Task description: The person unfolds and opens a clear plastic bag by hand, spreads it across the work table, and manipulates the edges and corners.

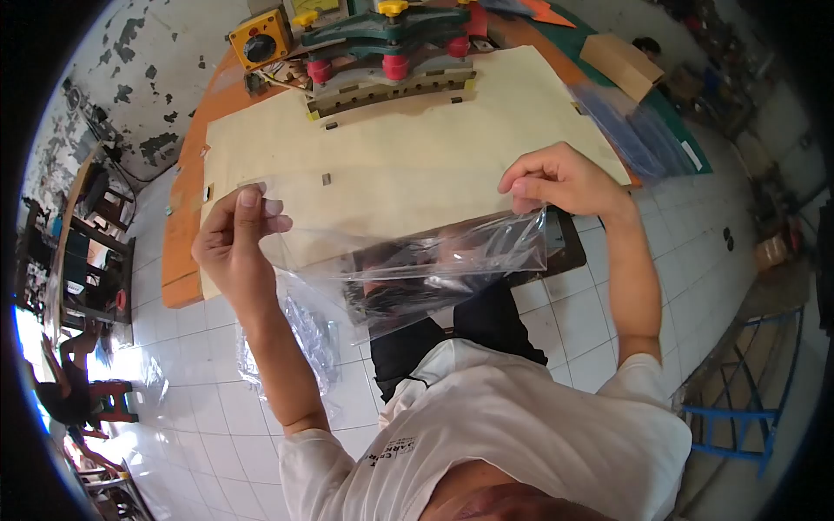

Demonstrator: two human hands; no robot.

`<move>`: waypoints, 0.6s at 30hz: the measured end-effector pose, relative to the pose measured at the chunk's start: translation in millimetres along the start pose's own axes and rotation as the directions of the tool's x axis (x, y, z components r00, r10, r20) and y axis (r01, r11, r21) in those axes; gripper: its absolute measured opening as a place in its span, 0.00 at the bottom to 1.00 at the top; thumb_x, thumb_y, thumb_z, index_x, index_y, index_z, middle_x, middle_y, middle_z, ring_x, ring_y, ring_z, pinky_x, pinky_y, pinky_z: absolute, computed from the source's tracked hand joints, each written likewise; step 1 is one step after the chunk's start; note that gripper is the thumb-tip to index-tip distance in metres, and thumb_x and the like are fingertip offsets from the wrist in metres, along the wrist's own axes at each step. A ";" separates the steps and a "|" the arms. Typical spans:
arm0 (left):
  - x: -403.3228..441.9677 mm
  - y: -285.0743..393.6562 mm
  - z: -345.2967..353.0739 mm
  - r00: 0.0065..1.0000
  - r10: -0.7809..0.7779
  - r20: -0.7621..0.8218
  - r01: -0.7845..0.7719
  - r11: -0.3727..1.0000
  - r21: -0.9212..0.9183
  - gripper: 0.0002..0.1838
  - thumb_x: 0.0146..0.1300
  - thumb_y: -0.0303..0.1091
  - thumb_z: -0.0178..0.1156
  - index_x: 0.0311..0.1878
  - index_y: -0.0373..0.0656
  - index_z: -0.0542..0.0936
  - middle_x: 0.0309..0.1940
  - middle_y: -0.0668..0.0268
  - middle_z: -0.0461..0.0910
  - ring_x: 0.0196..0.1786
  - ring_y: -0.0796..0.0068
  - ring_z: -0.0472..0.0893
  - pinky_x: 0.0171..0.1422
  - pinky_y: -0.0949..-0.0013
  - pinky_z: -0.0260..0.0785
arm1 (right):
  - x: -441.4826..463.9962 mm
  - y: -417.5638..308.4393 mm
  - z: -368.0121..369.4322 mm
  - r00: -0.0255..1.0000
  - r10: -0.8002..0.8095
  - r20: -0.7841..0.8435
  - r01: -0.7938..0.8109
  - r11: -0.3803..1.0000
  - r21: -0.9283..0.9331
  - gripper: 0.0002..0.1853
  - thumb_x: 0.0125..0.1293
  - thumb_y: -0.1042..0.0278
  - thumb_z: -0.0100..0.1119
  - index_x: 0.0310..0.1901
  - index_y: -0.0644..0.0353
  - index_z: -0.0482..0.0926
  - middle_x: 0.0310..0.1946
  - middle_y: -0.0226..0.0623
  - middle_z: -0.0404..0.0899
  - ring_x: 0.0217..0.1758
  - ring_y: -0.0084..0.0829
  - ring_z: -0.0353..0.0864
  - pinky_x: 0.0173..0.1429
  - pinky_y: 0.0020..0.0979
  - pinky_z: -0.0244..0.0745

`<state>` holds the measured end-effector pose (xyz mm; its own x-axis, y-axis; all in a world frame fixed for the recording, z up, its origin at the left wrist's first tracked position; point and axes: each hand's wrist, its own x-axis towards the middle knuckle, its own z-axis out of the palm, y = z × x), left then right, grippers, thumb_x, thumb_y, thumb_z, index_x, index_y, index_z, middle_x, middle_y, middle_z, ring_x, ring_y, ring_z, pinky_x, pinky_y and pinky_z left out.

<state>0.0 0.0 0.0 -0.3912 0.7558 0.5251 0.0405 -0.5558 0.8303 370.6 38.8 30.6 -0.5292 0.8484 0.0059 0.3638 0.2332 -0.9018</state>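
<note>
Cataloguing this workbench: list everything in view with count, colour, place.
Plastic sheet: one, clear, centre
Board: one, cream, upper centre
Table: one, orange, under board
Machine: one, green, top
Dial box: one, yellow, top left
Cardboard box: one, brown, top right
Plastic stack: uncountable, clear, right
Plastic heap: one, clear, floor
Metal frame: one, blue, lower right
Other person: one, dark clothes, left
Shirt: one, white, bottom
Trousers: one pair, black, lap
Left grip, right grip: two, bare, at sheet

Both arms (285, 365) out front, well apart — left hand (233, 241) closed in a pinch; right hand (566, 181) pinching too — wrist (617, 211) bent inward.
</note>
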 end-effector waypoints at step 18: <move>50.4 -6.8 -52.0 0.998 -0.059 -0.021 0.059 0.998 0.029 0.13 0.68 0.32 0.62 0.40 0.28 0.82 0.25 0.59 0.81 0.23 0.73 0.80 0.29 0.73 0.76 | 88.6 -53.5 14.7 0.971 0.162 0.177 -0.117 0.964 -0.239 0.07 0.60 0.75 0.68 0.37 0.70 0.86 0.25 0.32 0.84 0.29 0.17 0.79 0.34 0.21 0.74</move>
<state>-67.8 23.9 11.1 -0.4124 0.7796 0.4714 0.0444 -0.4996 0.8651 293.0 94.5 73.0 -0.5905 0.7775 -0.2164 0.5960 0.2393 -0.7665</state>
